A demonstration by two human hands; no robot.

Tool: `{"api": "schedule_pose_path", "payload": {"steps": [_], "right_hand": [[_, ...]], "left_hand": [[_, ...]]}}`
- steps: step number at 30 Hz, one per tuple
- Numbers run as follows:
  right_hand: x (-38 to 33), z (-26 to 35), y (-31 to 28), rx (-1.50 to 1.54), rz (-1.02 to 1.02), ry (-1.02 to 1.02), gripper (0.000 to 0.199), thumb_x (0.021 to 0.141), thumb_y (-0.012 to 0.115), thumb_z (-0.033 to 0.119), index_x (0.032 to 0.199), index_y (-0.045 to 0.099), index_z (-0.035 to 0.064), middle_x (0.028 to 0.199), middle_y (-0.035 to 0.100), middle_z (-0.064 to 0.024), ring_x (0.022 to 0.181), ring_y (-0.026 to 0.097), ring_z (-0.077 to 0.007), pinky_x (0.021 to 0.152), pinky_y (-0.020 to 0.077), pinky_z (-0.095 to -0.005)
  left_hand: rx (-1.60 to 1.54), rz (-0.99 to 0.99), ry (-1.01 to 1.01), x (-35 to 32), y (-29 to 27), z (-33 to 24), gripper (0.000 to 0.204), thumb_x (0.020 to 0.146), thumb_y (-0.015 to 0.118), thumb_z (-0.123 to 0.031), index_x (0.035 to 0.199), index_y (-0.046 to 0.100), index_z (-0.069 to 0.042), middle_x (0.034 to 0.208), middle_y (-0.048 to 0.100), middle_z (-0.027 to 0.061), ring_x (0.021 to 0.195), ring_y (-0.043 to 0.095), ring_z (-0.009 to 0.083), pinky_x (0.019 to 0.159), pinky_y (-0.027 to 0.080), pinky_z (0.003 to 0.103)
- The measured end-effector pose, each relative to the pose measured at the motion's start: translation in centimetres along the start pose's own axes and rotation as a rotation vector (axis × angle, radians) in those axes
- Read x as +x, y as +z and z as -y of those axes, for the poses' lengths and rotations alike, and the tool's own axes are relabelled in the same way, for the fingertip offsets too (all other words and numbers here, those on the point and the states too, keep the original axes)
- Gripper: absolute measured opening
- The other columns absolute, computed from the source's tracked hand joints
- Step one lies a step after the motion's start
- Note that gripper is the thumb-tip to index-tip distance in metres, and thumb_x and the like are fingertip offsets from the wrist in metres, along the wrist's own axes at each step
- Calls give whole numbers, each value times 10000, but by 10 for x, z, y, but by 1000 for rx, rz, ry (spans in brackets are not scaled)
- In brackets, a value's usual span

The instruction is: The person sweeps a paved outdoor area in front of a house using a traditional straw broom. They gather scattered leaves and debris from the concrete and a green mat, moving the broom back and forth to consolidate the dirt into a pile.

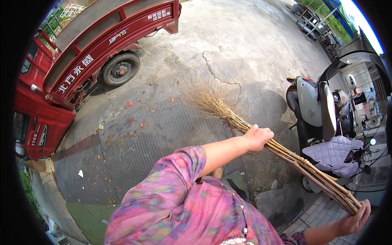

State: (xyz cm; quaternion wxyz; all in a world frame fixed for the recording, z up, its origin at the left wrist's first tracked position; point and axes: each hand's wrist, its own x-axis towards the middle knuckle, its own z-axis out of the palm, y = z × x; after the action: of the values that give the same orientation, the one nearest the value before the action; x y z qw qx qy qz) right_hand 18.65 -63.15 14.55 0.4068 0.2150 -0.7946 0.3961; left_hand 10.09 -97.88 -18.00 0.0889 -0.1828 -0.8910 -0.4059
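Note:
A long twig broom [292, 156] with a handle of several bundled bamboo canes runs slantwise across the right half of the head view. My left hand [258, 138] is wrapped round the handle just behind the brush. At the butt end, low on the right, my right hand [358, 217] closes on the canes. The spread bristles [212, 102] point away from me to the far left, over the concrete; whether their tips touch it I cannot tell. Dry leaves [132, 132] and small bits of litter lie on the ground to the left of the bristles.
A red cargo tricycle [94, 49] stands at the far left. At the right is a grey scooter [312, 104] with a quilted lilac cover [332, 155] and a clear rain canopy. Ridged dark paving [163, 163] lies before me, bordering cracked concrete [245, 49].

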Motion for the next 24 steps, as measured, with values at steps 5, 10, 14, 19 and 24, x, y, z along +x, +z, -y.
{"api": "schedule_pose_path", "payload": {"steps": [5, 10, 14, 19, 24], "right_hand": [[-85, -2, 173, -31, 187, -35, 57, 856, 461, -33, 868, 516, -40, 826, 501, -70, 742, 447, -141, 677, 378, -253], [-141, -27, 279, 283, 414, 87, 14, 774, 494, -14, 768, 506, -10, 737, 480, -60, 661, 442, -142, 613, 382, -268], [-222, 6, 378, 425, 690, 83, 38, 769, 539, -8, 735, 528, 4, 711, 523, -115, 629, 519, -232, 606, 442, -311], [-261, 71, 441, 647, 851, 177, 95, 770, 605, 7, 705, 537, 14, 652, 525, -87, 574, 517, -197, 552, 435, -294], [-215, 88, 445, 855, 787, 314, 98, 795, 592, -10, 718, 538, 18, 704, 540, -17, 613, 476, -96, 570, 417, -247]], "left_hand": [[43, 211, -337, -82, 26, 103, 287, 664, 668, -55, 927, 568, -112, 973, 600, 87, 964, 580, 306, 823, 437, 402], [76, 192, -654, -274, 26, 110, 244, 696, 639, -75, 918, 540, -94, 985, 593, 132, 948, 590, 356, 802, 454, 453], [305, 313, -999, -421, 9, 106, 280, 704, 677, -157, 945, 566, -72, 1000, 604, 148, 961, 591, 336, 840, 454, 429], [376, 204, -1278, -513, -72, 45, 210, 714, 633, -71, 914, 567, -70, 993, 608, 151, 967, 593, 325, 840, 441, 420], [470, -89, -1179, -492, -145, -8, 367, 575, 775, -91, 849, 531, -70, 898, 586, 135, 850, 571, 347, 775, 447, 441]]}}
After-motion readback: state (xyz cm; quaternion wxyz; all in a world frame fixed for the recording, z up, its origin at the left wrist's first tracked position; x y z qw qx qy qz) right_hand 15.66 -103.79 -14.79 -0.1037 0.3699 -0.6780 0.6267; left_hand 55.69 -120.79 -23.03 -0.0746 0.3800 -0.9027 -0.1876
